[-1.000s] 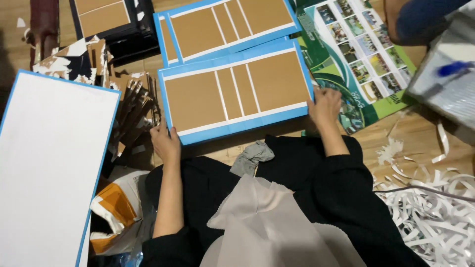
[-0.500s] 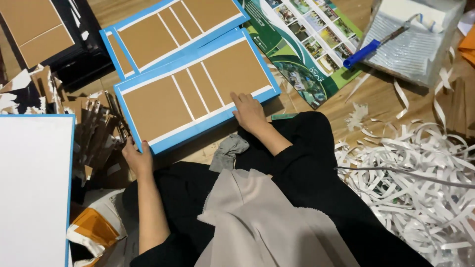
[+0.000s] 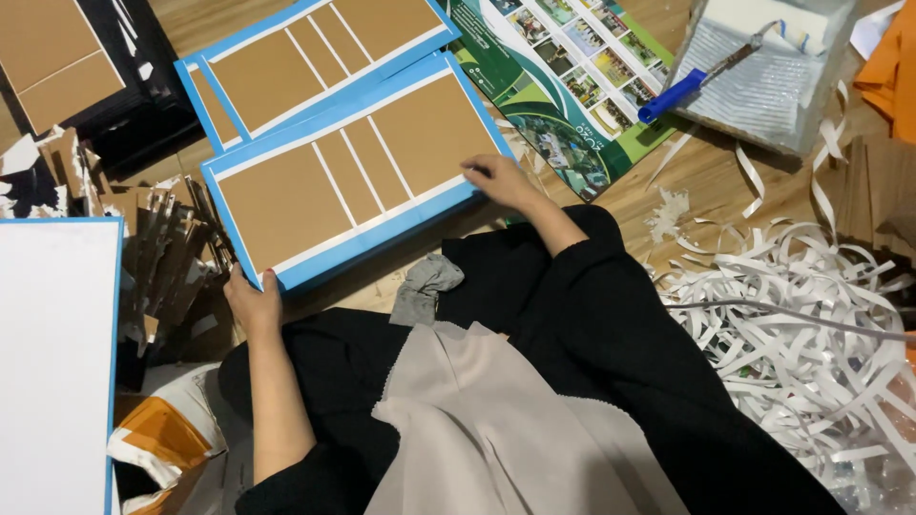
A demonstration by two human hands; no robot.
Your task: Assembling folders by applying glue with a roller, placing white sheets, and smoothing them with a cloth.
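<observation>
Gripping the near left corner of a blue-edged board [image 3: 353, 172], the left hand [image 3: 253, 303] closes its fingers on that corner, while the right hand [image 3: 504, 179] lies open and flat on the near right edge. Brown card panels already cover this board, as on a second like board [image 3: 305, 57] just beyond it, so the panelling looks done; white paper strips [image 3: 801, 315] lie heaped at right, a white sheet [image 3: 52, 362] at left

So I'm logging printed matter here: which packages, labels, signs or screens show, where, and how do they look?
Printed poster: flat on the floor beyond the right hand, rectangular, green with rows of small photos.
Plastic-wrapped package: top right, whitish, a blue-handled tool lying on it.
No screens or signs in view.
</observation>
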